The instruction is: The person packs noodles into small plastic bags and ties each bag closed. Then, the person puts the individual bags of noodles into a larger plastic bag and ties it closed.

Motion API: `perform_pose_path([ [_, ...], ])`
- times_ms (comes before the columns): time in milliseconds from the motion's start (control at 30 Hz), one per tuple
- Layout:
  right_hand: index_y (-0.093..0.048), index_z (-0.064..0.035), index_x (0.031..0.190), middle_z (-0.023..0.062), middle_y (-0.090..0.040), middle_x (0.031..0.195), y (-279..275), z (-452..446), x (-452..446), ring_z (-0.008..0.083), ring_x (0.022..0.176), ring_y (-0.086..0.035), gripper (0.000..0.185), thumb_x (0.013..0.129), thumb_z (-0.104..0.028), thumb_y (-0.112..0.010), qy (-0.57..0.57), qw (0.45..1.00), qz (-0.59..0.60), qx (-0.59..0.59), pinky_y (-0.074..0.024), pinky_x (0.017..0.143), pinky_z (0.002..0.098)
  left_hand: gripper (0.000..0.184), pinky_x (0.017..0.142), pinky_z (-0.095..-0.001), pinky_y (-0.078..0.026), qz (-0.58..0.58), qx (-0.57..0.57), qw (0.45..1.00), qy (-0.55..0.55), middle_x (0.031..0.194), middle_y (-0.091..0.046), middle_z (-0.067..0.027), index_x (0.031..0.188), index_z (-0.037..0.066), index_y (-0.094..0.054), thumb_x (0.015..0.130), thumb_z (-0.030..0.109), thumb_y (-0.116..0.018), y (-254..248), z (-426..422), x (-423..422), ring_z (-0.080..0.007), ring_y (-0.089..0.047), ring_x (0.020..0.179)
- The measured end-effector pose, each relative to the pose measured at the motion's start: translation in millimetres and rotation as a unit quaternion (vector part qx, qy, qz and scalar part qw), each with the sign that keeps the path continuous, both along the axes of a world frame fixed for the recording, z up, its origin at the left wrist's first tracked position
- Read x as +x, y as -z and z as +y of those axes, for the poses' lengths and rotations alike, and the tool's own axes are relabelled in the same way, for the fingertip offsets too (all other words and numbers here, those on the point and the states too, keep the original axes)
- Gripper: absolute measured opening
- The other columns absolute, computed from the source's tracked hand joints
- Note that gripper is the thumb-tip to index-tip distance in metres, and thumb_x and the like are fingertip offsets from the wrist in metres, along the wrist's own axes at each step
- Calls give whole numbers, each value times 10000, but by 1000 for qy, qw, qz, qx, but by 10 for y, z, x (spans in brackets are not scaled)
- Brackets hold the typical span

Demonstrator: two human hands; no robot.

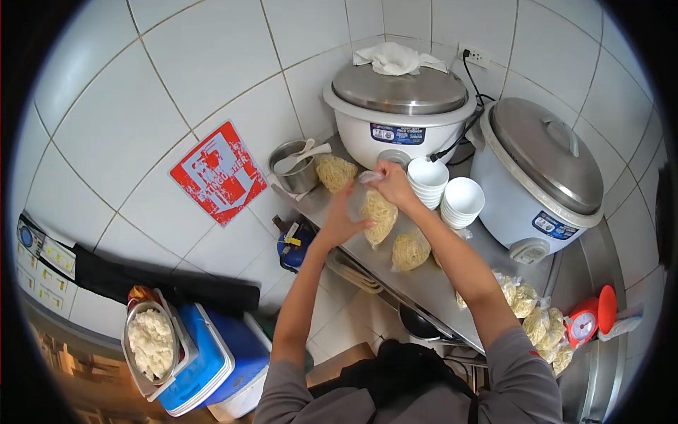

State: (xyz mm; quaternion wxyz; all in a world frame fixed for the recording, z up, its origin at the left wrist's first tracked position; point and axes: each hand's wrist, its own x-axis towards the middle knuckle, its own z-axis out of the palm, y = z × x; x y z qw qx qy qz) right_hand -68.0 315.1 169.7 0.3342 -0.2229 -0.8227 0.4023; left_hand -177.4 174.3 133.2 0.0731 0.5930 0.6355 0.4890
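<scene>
Looking down, we find the right hand (388,184) pinching a noodle bag (381,216) by its clear top, the bag's body nearer, over the steel counter (434,288); the left hand (340,223), spread wide, is just left.

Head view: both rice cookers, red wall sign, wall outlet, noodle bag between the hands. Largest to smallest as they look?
1. Rear rice cooker and right-side rice cooker: too alike to rank
2. Red wall sign
3. Noodle bag between left hand and right hand
4. Wall outlet
</scene>
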Motion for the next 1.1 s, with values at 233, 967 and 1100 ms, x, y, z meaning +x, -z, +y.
perform_pose_path([
  [233,-606,-25,818,211,-626,815,77,-286,143,358,809,-616,402,646,-360,-746,-20,985,-162,-52,-473,694,410,670,860,-454,-356,-4,-39,993,-110,1089,-552,-142,1158,48,-484,654,442,-687,655,430,591,-338,-511,1035],
  [967,-620,-56,960,130,-542,1098,-17,-703,719,291,1016,-503,237,768,-193,-592,39,897,-193,396,-427,809,399,354,813,-466,-381,122,21,984,-130,1059,-568,-65,1101,84,-542,800,267,-517,1018,654,803,-283,-514,1017],
  [1100,-624,-60,980,91,-534,1158,325,-626,721,278,1056,-486,255,783,-207,-554,92,697,-335,627,-388,890,471,337,854,-427,-375,243,49,948,-201,1121,-537,-79,1113,91,-522,814,247,-508,1046,724,812,-272,-459,1106],
])
